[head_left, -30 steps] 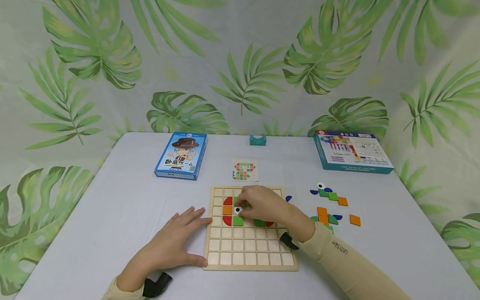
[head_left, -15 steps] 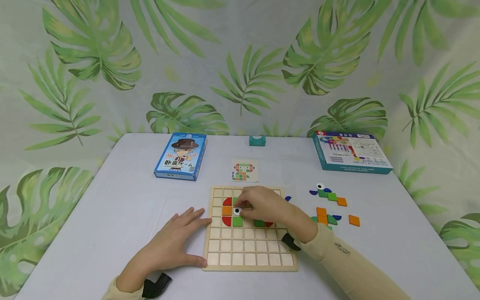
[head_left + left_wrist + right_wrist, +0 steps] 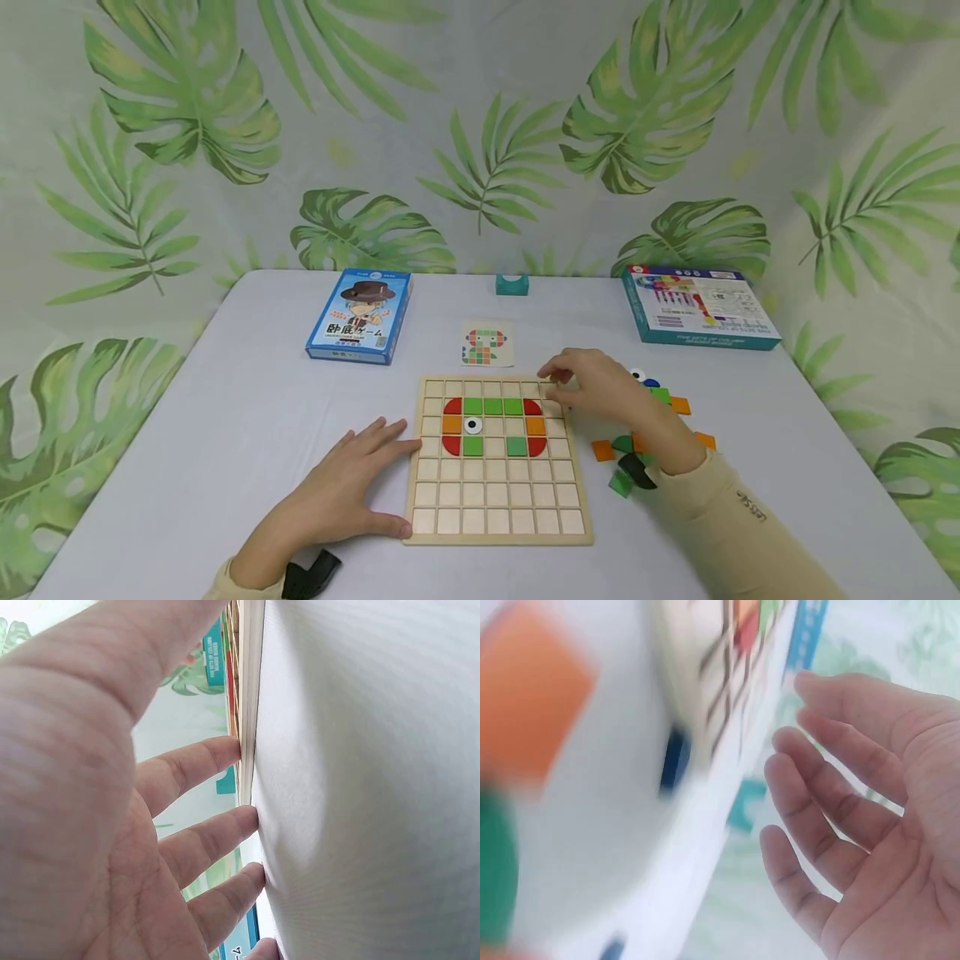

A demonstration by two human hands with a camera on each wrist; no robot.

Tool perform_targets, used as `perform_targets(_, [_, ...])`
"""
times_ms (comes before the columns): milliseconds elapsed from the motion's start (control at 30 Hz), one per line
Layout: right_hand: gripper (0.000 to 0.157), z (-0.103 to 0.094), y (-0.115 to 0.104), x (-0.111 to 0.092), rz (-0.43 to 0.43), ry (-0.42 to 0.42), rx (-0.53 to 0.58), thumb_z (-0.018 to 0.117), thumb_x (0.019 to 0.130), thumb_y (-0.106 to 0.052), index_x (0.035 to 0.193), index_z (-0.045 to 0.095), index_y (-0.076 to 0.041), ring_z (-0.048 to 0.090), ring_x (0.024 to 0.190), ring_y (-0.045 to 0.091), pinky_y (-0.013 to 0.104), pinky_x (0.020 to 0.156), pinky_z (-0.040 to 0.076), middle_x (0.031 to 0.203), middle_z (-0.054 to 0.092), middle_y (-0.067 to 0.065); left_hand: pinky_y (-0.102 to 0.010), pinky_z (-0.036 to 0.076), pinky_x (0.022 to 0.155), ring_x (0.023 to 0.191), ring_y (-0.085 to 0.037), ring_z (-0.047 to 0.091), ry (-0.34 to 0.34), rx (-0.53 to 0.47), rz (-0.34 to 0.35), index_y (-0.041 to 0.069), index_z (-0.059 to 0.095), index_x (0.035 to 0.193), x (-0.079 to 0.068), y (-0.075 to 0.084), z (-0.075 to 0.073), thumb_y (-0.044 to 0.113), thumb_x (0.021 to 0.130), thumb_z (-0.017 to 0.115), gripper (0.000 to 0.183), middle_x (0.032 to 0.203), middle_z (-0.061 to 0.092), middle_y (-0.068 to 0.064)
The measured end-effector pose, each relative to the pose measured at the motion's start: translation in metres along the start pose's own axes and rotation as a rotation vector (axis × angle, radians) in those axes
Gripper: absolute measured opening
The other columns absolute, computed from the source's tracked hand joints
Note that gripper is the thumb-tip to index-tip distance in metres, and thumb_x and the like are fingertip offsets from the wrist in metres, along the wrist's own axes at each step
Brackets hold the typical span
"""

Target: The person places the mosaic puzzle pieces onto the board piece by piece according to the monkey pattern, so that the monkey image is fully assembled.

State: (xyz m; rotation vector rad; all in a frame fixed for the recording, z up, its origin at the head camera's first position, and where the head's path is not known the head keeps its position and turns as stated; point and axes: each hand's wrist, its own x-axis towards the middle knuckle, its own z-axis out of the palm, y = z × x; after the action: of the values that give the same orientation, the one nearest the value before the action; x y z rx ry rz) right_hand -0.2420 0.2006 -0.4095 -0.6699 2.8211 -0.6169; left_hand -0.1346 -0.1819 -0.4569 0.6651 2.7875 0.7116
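L hand lay spread along the L edge of the wooden grid board: thumb at the lower L corner, index tip touching the rim; fingers were released, approx. straight. R hand hung nr the board's upper R corner, fingers loosely bent & released, holding nothing per R wrist view.

Board lay flat on the worktop. In its cells: red pcs at 4 corners of a pattern; 3 green sqs btwn the upper 2; an orange sq btwn upper & lower reds on each side; eye disc just R of the L one; lower row also had a green sq & a teal-green sq, bare cell btwn.

Loose pcs sat R of the board, partly hidden by R arm, incl. 2nd eye disc. Pattern card lay behind the board, teal block farther back; blue box back L, white/teal box back R.
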Motion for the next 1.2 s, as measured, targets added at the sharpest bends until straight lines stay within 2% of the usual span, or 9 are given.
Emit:
perform_targets(133, [0.028, -0.015, 0.032, -0.009, 0.044, 0.054, -0.007, 0.077, 0.1, -0.018, 0.125, 0.077, -0.005, 0.067, 0.102, 0.025, 0.046, 0.094, 0.061, 0.111, 0.076, 0.007, -0.075, 0.026, 0.127, 0.162, -0.044, 0.032, -0.006, -0.005, -0.001, 0.025, 0.06, 0.153, 0.0, 0.0, 0.001, 0.065, 0.067, 0.095, 0.102, 0.171, 0.045, -0.011])
perform_targets(300, [0.032, -0.034, 0.066, -0.02, 0.124, 0.083, 0.021, 0.075, 0.101, -0.016, 0.129, 0.074, -0.002, 0.066, 0.105, 0.028, 0.051, 0.096, 0.06, 0.116, 0.076, 0.014, -0.077, 0.026, 0.126, 0.162, -0.046, 0.032, -0.002, -0.006, 0.007, 0.024, 0.06, 0.153, -0.001, -0.001, 0.0, 0.065, 0.067, 0.095, 0.102, 0.17, 0.045, -0.012])
perform_targets(567, [0.033, -0.049, 0.103, -0.033, 0.256, 0.038, 0.036, 0.072, 0.102, -0.017, 0.132, 0.072, -0.002, 0.064, 0.109, 0.033, 0.052, 0.097, 0.061, 0.119, 0.072, 0.018, -0.076, 0.026, 0.126, 0.162, -0.044, 0.032, -0.006, -0.003, 0.003, 0.025, 0.059, 0.154, 0.0, -0.001, 0.001, 0.067, 0.066, 0.094, 0.103, 0.171, 0.045, -0.011])
perform_targets(700, [0.031, -0.047, 0.113, -0.036, 0.287, 0.003, 0.043, 0.069, 0.103, -0.015, 0.132, 0.073, -0.005, 0.063, 0.112, 0.034, 0.05, 0.098, 0.061, 0.122, 0.071, 0.018, -0.076, 0.026, 0.126, 0.162, -0.045, 0.032, -0.006, -0.004, 0.008, 0.025, 0.059, 0.154, 0.0, 0.0, 0.0, 0.068, 0.066, 0.094, 0.104, 0.171, 0.045, -0.011])
perform_targets(933, [0.028, -0.044, 0.121, -0.034, 0.255, -0.042, 0.066, 0.064, 0.102, -0.006, 0.127, 0.077, -0.009, 0.064, 0.108, 0.032, 0.05, 0.098, 0.062, 0.12, 0.073, 0.017, -0.078, 0.028, 0.124, 0.16, -0.047, 0.034, 0.005, -0.002, 0.021, 0.025, 0.059, 0.153, -0.002, 0.0, -0.001, 0.069, 0.066, 0.093, 0.103, 0.17, 0.046, -0.012])
perform_targets(1200, [0.027, -0.044, 0.124, -0.032, 0.249, -0.067, 0.077, 0.068, 0.101, -0.006, 0.127, 0.076, -0.007, 0.064, 0.104, 0.028, 0.05, 0.099, 0.061, 0.119, 0.075, 0.015, -0.077, 0.027, 0.125, 0.161, -0.045, 0.034, 0.005, 0.004, 0.015, 0.025, 0.06, 0.153, -0.001, -0.001, 0.001, 0.066, 0.066, 0.095, 0.102, 0.17, 0.046, -0.011])
